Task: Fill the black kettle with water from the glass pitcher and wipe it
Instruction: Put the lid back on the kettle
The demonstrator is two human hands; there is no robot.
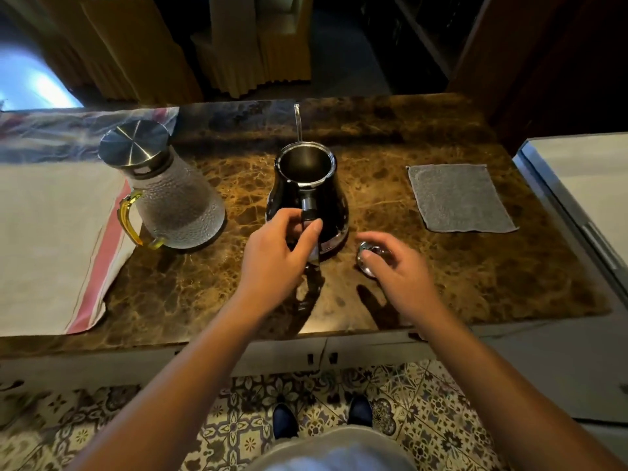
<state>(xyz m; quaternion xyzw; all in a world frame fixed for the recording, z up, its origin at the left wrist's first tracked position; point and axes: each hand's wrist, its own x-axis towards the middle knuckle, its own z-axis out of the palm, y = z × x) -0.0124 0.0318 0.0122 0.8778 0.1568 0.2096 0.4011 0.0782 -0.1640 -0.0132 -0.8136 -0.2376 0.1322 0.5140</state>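
The black kettle (307, 195) stands uncovered at the centre of the marble counter (441, 266), its handle gripped by the left hand (277, 253). Its lid (368, 258) is held on the counter by the right hand (399, 271), just beside the kettle. The glass pitcher (170, 192) stands capped to the left, the grey cloth (458, 197) flat to the right.

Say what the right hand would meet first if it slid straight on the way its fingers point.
Probably the black kettle: the right hand, holding the shiny lid, points up-left toward its base, though depth is uncertain.
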